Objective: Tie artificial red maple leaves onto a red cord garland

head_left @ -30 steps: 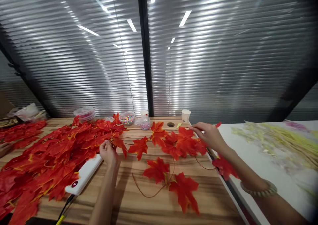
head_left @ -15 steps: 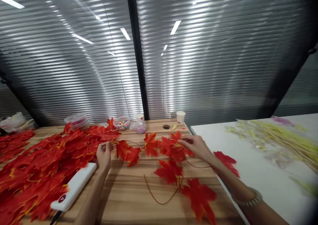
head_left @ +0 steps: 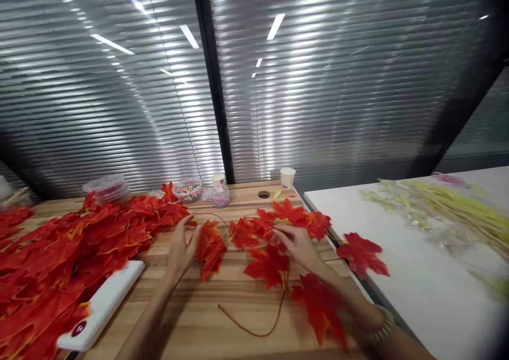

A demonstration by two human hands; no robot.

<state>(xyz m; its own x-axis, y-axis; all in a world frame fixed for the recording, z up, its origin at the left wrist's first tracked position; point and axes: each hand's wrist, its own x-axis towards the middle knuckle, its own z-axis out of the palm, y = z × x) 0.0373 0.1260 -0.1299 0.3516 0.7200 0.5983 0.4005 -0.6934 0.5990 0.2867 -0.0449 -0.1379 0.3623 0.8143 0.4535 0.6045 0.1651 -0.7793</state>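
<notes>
Currently: brown wood-grained table point(head_left: 207, 344) | heap of red-orange, fabric-looking maple leaves point(head_left: 79, 248) at left | red maple-leaf garland point(head_left: 266, 267) across the middle | left hand point(head_left: 181, 254), fingers parted beside garland leaves; right hand point(head_left: 300, 248), fingers seemingly pinching the garland | thin brown cord point(head_left: 258, 335) curling nearest | step, judged: arranging the garland; next move calls for a light grip

I observe one garland point(head_left: 265, 267) of red, maple-shaped leaves with yellow accents, strung on a thin brown cord point(head_left: 258, 335). It spreads loosely across the lower centre of the frame. The cord's free end curves at bottom centre; one leaf point(head_left: 362, 254) sits separately at lower right.
</notes>
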